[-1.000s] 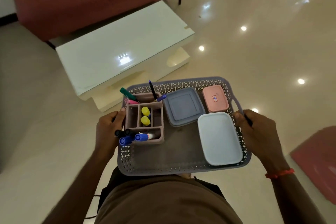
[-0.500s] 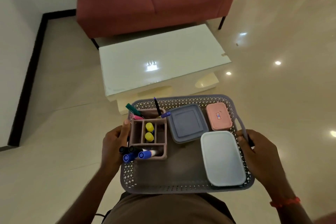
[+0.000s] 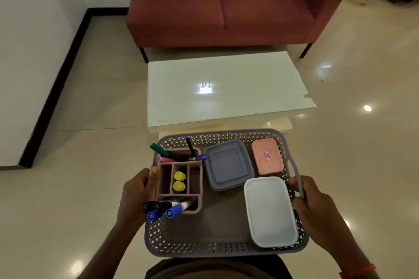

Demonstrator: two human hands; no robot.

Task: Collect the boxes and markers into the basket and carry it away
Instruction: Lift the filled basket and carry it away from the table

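I hold a grey perforated basket (image 3: 204, 244) in front of my body, off the floor. My left hand (image 3: 138, 190) grips its left rim and my right hand (image 3: 317, 208) is closed on its thin right handle. Inside stand a brown organiser (image 3: 195, 188) with several markers (image 3: 167, 208) and two yellow-capped ones (image 3: 179, 180), a grey-blue lidded box (image 3: 227, 164), a small pink box (image 3: 268, 159) and a white box (image 3: 269, 210).
A white glass-topped coffee table (image 3: 226, 88) stands just beyond the basket, with a red two-seat sofa (image 3: 226, 7) behind it. A white wall with a black skirting (image 3: 56, 84) runs along the left. Glossy tiled floor spreads to the right.
My view has swung left and up, bringing the whole sofa and wall into sight. The table now lies square ahead. Both hands keep the same grip on the basket.
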